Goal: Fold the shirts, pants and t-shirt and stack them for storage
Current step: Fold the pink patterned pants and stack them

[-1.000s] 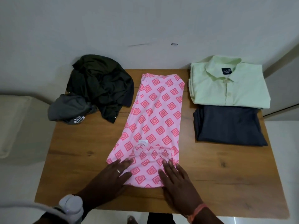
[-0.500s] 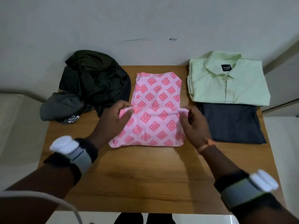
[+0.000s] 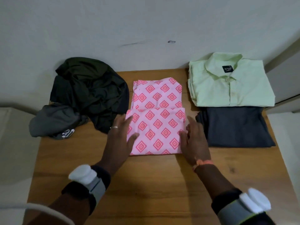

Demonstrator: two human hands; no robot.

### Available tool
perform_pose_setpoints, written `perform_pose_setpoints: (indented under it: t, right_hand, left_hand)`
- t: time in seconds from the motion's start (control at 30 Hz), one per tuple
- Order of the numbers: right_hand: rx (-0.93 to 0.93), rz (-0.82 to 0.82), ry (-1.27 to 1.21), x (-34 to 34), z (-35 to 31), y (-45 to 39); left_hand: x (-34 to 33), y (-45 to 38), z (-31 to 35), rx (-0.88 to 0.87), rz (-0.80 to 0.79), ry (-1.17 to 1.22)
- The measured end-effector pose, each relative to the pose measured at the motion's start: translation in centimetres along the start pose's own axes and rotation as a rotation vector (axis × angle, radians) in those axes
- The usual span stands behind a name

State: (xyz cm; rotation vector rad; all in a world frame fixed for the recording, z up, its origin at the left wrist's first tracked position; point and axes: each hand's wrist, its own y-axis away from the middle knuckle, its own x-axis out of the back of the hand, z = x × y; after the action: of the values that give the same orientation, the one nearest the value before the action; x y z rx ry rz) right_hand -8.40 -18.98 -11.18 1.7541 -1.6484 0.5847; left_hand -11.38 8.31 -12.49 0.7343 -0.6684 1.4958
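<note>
A pink garment with a red diamond print lies in the middle of the wooden table, its near half doubled over the far half. My left hand rests flat on its left edge, fingers spread. At its right edge lies my right hand, also flat and open. To the right, a folded light green shirt sits behind folded dark navy pants. On the left is a crumpled heap of dark green cloth with a grey garment beside it.
A pale wall stands right behind the table's far edge. A light cushion or mattress lies left of the table. Bare wood spreads between me and the pink garment.
Both hands lifted the pink garment's near end, carried it away from me and laid it over the middle. They have let go and now lie flat at the fold's sides.
</note>
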Motion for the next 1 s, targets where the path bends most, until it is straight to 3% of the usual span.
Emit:
perform_pose_setpoints:
  t: [0.13,0.17,0.27,0.37,0.43,0.5,0.57,0.67,0.77,0.93,1.0]
  right_hand:
    - [0.365,-0.429,0.491,-0.1,0.4,2.3]
    - [0.417,-0.469,0.529,-0.3,0.9,2.4]
    - [0.479,-0.34,0.492,0.2,1.5,3.0]
    - [0.577,-0.32,0.372,1.7,0.8,5.6]
    - [0.556,-0.415,0.3,3.2,-0.1,7.9]
    - [0.422,-0.54,0.164,4.7,-0.9,9.7]
    - [0.295,-0.639,0.082,5.6,-1.2,10.2]
    - [0.178,-0.566,-0.072,6.0,-1.6,8.1]
    - [0.03,-0.437,-0.143,4.9,-1.5,3.3]
    - [-0.104,-0.049,-0.096,2.1,-0.6,-2.7]
    - [-0.093,0.126,-0.097,2.2,-1.5,-2.3]
  left_hand:
    - [1.1,1.7,-1.4,-0.335,-0.25,-0.353]
    - [1.3,1.9,-2.1,-0.392,-0.302,-0.412]
    - [2.1,2.7,-3.2,-0.499,-0.264,-0.409]
    - [3.7,4.0,-2.8,-0.6,-0.368,-0.393]
    - [5.1,5.5,-2.3,-0.574,-0.502,-0.266]
    - [6.7,6.5,-1.4,-0.451,-0.621,-0.093]
    - [7.7,6.5,-0.5,-0.354,-0.654,0.085]
    - [7.5,4.6,0.3,-0.158,-0.546,0.282]
    - [5.7,1.1,0.1,-0.05,-0.331,0.169]
    - [2.7,-2.6,0.4,0.108,0.074,0.138]
    - [1.7,-1.9,0.5,0.15,0.129,0.135]
